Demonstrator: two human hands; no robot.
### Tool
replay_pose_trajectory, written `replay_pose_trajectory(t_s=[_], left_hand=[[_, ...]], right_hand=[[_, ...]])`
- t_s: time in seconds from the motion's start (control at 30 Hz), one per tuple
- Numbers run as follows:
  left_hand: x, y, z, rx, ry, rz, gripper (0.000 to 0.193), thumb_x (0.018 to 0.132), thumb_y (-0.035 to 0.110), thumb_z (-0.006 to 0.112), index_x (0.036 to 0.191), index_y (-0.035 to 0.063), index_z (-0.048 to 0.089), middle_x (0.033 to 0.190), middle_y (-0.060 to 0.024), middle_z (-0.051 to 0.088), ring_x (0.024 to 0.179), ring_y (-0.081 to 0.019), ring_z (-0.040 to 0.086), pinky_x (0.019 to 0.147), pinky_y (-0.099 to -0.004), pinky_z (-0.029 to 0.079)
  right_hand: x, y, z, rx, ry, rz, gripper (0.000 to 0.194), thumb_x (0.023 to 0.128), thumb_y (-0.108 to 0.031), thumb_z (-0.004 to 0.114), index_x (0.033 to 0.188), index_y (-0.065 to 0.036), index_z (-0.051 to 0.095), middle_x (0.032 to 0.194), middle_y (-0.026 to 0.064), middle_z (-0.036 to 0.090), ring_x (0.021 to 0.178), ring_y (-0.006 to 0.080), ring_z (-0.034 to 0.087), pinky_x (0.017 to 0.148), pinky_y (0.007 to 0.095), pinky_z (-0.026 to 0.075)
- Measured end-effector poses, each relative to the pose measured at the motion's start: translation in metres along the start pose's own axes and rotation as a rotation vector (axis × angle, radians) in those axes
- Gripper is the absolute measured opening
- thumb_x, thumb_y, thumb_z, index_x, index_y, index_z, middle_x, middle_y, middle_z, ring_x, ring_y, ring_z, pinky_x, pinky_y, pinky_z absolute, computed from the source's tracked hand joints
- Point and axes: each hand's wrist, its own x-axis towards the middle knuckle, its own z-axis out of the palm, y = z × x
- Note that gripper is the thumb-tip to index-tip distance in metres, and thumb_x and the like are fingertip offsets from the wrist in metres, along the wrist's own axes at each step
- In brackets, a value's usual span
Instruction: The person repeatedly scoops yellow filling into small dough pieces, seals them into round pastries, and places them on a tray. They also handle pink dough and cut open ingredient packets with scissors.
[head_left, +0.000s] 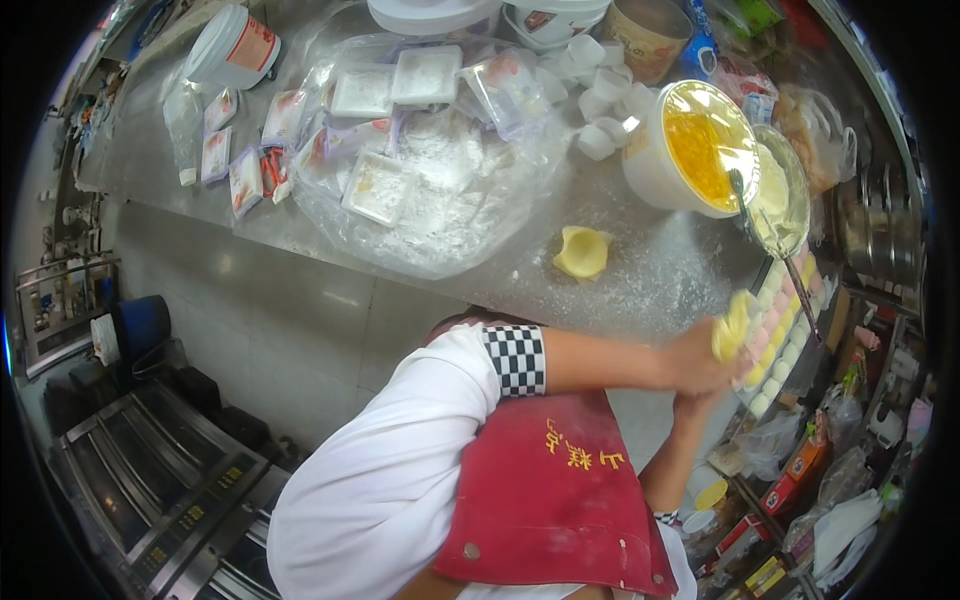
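My left hand (694, 358) reaches across to the right, by the table's front edge, with a blurred yellow dough piece (731, 328) at its fingers. Close below and partly behind it is my right hand (709, 396); its fingers are mostly hidden, so its grip does not show. Just beyond both hands lies a tray of dough balls (780, 326) in pink, yellow and white rows. A hollowed yellow dough cup (585, 251) sits on the floured metal table (495, 289). Behind it stands a white tub of orange-yellow filling (637, 169). Beside that, a metal bowl (801, 176) holds a pale creamy mass.
A clear plastic bag (450, 259) carries white powder and several small packaged trays (379, 187). White cups (600, 94) cluster near lidded buckets (232, 49). A dark-handled utensil (802, 300) juts from the bowl over the dough tray. Shelves with packages (795, 465) stand at right.
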Motion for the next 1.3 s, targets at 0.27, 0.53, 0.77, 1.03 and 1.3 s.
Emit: replay_pose_trajectory(t_s=[0.27,0.53,0.77,1.03,1.3], left_hand=[[-0.035,0.019,0.025,0.444,0.161,0.639,0.012,0.072,0.011,0.06,0.077,0.0021,0.055,0.082,-0.0162,0.056,0.091,-0.0308,0.052,0.084,-0.0398,0.036],[-0.073,0.044,0.004,0.406,0.065,0.691,0.013,0.068,0.012,0.064,0.07,0.0061,0.053,0.065,-0.0085,0.052,0.061,-0.0304,0.051,0.057,-0.0388,0.04],[-0.101,0.056,-0.009,0.416,-0.051,0.755,0.012,0.07,0.007,0.064,0.067,0.0062,0.052,0.062,-0.0078,0.051,0.061,-0.0288,0.051,0.059,-0.0394,0.04],[-0.109,0.058,-0.033,0.266,0.124,0.465,0.013,0.076,0.006,0.063,0.071,0.0028,0.052,0.068,-0.0087,0.049,0.059,-0.0209,0.048,0.057,-0.0328,0.039],[-0.103,0.059,-0.047,0.307,0.179,0.499,0.014,0.081,0.005,0.059,0.073,0.0019,0.048,0.062,-0.0036,0.047,0.056,-0.0142,0.046,0.052,-0.0298,0.036]], right_hand=[[0.021,0.01,-0.013,-0.095,-0.259,-0.061,0.033,0.094,-0.029,0.039,0.097,-0.001,0.056,0.123,0.0179,0.053,0.119,0.0291,0.046,0.104,0.0405,0.028],[0.047,-0.041,0.057,0.177,0.044,0.101,0.041,0.096,-0.034,0.037,0.1,0.001,0.059,0.116,0.0164,0.058,0.114,0.0274,0.05,0.103,0.0392,0.03],[0.04,-0.055,0.089,0.267,0.075,0.244,0.035,0.093,-0.03,0.046,0.092,0.0,0.064,0.104,0.0123,0.064,0.103,0.0236,0.057,0.093,0.0354,0.04],[0.051,-0.067,0.14,0.243,-0.047,0.38,0.033,0.093,-0.029,0.048,0.082,-0.003,0.064,0.09,0.0099,0.063,0.082,0.0177,0.058,0.072,0.0299,0.046],[0.035,-0.06,0.129,0.11,-0.13,0.331,0.032,0.092,-0.029,0.047,0.081,-0.004,0.064,0.085,0.0097,0.063,0.078,0.0174,0.058,0.068,0.03,0.046]])
